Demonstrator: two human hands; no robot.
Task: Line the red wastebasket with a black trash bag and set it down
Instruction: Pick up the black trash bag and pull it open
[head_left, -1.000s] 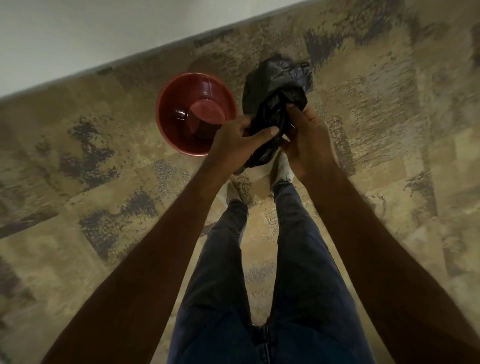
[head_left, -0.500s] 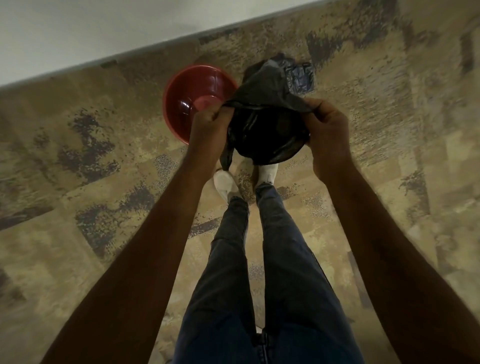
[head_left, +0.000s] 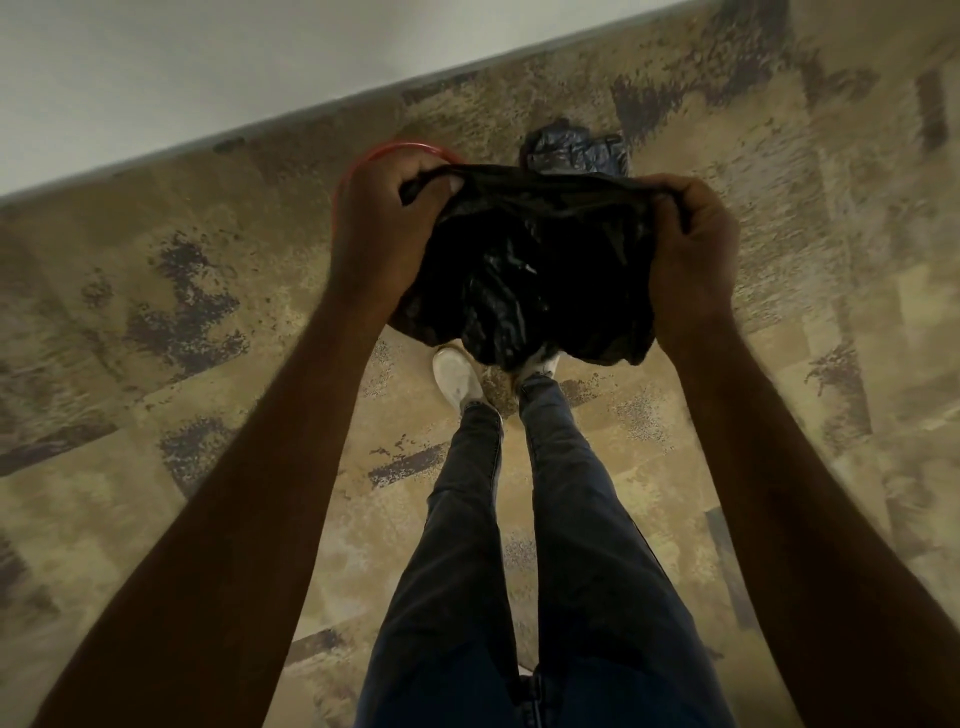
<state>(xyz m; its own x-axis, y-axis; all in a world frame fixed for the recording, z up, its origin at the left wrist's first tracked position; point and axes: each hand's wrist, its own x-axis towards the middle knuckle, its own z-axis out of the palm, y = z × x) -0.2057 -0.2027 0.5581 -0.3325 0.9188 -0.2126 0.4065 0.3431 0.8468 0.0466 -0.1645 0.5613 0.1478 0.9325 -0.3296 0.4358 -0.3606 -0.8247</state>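
A black trash bag (head_left: 535, 270) hangs spread wide between my two hands, its mouth pulled open and its body drooping toward the floor. My left hand (head_left: 379, 218) grips the bag's left rim. My right hand (head_left: 691, 244) grips the right rim. The red wastebasket (head_left: 410, 148) stands on the carpet behind my left hand; only a thin arc of its rim shows, the rest is hidden by the hand and the bag.
A crumpled dark bag or bundle (head_left: 571, 148) lies on the patterned carpet just beyond the held bag. A white wall (head_left: 208, 67) runs along the far side. My legs and white shoes (head_left: 457, 379) stand below the bag.
My hands have moved apart and up, stretching the bag's mouth wider. The bag and my left hand now cover almost all of the wastebasket.
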